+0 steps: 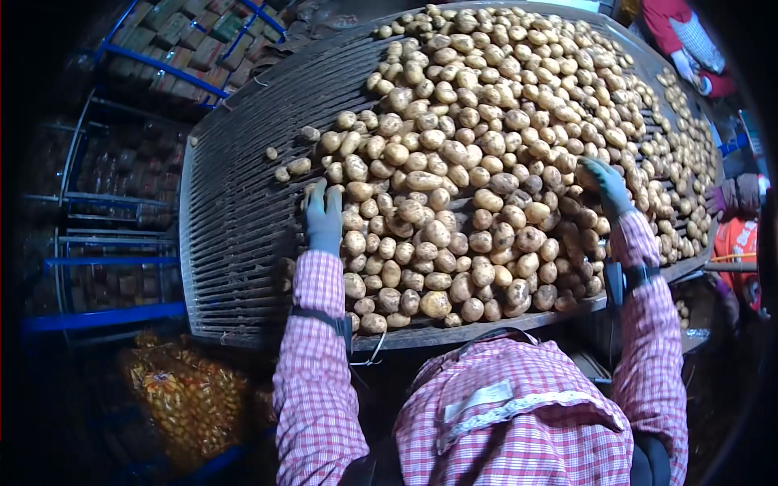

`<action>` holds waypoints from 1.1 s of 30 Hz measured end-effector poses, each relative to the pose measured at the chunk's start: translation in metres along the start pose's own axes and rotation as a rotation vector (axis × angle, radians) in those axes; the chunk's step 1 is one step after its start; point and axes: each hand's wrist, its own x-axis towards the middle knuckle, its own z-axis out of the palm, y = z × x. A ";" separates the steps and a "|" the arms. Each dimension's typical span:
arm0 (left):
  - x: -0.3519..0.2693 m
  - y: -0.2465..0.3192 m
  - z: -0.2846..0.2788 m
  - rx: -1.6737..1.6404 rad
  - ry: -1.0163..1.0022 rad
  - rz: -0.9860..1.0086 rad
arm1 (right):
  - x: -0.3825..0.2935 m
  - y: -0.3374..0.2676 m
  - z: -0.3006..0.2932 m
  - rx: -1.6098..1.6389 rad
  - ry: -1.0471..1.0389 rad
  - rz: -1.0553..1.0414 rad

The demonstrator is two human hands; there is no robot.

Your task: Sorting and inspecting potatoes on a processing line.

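A broad heap of soil-specked potatoes (450,158) covers much of a slatted sorting table (243,182) in front of me. At the heap's left edge lies my left hand (324,215), in a grey-blue glove, with fingers apart and fingertips against potatoes. My right hand (608,185), gloved alike, reaches into the right side of the heap. Its fingers bend over a brownish potato (587,176); its palm side is hidden, so whether it grips that potato is unclear. A few loose potatoes (298,166) lie on the slats just beyond my left hand.
A filled mesh sack (188,401) stands at the lower left. Blue metal racking (115,261) and stacked boxes (182,48) flank the left side. Another person's gloved hand (684,64) is at the upper right, and a co-worker's purple-gloved hand (716,202) is at the right edge.
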 end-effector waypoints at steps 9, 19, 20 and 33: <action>0.041 0.073 0.128 0.448 -0.321 0.186 | -0.138 -0.022 0.018 0.722 -0.022 0.195; -0.099 0.172 0.155 -0.053 -0.723 0.313 | -0.138 -0.050 0.050 0.558 -0.223 0.001; -0.104 0.165 0.147 -0.160 -0.693 0.337 | -0.138 -0.046 0.048 0.562 -0.260 -0.016; 0.059 0.049 0.106 0.218 -0.461 0.047 | -0.165 -0.053 0.095 0.246 -0.349 -0.107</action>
